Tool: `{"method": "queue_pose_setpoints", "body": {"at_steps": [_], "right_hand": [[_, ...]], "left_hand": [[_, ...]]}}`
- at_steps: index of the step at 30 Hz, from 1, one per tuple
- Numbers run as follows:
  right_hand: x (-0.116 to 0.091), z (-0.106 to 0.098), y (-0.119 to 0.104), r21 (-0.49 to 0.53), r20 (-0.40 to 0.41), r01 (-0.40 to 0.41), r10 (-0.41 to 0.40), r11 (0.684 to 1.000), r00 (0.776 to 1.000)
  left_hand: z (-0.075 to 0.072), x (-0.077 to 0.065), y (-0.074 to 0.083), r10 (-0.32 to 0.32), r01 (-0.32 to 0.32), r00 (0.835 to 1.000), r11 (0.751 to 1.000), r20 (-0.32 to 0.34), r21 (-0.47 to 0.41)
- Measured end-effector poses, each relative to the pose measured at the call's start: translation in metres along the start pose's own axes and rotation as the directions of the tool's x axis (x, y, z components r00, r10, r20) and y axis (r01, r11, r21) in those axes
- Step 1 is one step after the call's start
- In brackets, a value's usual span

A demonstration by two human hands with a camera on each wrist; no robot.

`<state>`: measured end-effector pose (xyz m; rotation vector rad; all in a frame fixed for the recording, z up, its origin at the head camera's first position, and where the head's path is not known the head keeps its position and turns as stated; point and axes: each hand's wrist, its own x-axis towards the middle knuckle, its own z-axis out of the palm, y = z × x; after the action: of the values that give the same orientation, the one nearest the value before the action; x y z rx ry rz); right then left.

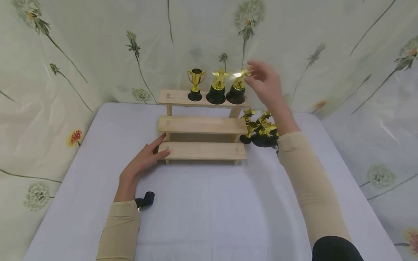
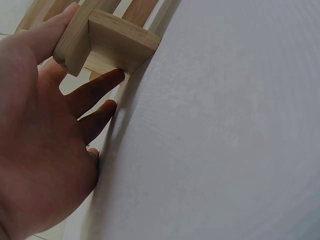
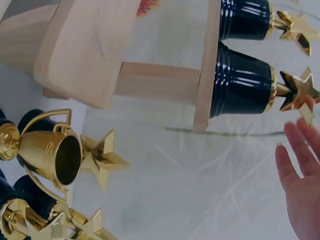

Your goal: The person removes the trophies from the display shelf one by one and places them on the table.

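In the head view, a three-tier wooden display stand (image 1: 202,125) stands on the table. A gold cup trophy (image 1: 196,78) and two gold star trophies with black bases line its top tier. My right hand (image 1: 266,81) is at the rightmost star trophy (image 1: 236,95), thumb and forefinger apart near its star; contact is unclear. In the right wrist view its fingers (image 3: 294,150) look loosely extended beside that star. My left hand (image 1: 146,158) holds the left end of the bottom tier, thumb on the board. The left wrist view shows the board end (image 2: 75,50) between thumb and fingers.
Several more trophies (image 1: 266,130), stars and a cup, are grouped on the table right of the stand, below my right forearm. A white cloth (image 1: 209,210) covers the table. Flower-printed sheeting (image 1: 104,54) hangs behind and at both sides.
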<state>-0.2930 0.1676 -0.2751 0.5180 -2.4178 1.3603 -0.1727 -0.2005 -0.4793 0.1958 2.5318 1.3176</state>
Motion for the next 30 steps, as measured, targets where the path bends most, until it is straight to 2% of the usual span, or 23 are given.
{"method": "queue_pose_setpoints", "body": {"at_steps": [4, 8, 13, 19, 30], "right_hand": [[0.005, 0.005, -0.001, -0.023, 0.018, 0.003, -0.002, 1.000, 1.000], [0.010, 0.010, 0.014, -0.083, 0.016, -0.008, 0.009, 0.997, 1.000], [0.017, 0.016, 0.031, -0.089, -0.021, -0.029, 0.027, 0.996, 0.999], [0.018, 0.020, 0.031, -0.095, -0.047, -0.022, 0.018, 0.995, 0.999], [0.020, 0.019, 0.029, -0.160, -0.031, -0.048, 0.043, 0.986, 0.999]], "left_hand": [[0.000, 0.000, 0.000, 0.028, -0.028, 1.000, 1.000, -0.008, 0.003], [0.001, -0.001, 0.000, 0.024, -0.024, 1.000, 1.000, -0.002, 0.005], [0.002, 0.001, -0.004, 0.016, -0.016, 1.000, 1.000, -0.008, 0.012], [0.000, 0.002, -0.006, 0.025, -0.025, 1.000, 1.000, -0.016, 0.009], [0.000, 0.000, 0.000, 0.000, 0.001, 1.000, 1.000, -0.019, 0.008]]}}
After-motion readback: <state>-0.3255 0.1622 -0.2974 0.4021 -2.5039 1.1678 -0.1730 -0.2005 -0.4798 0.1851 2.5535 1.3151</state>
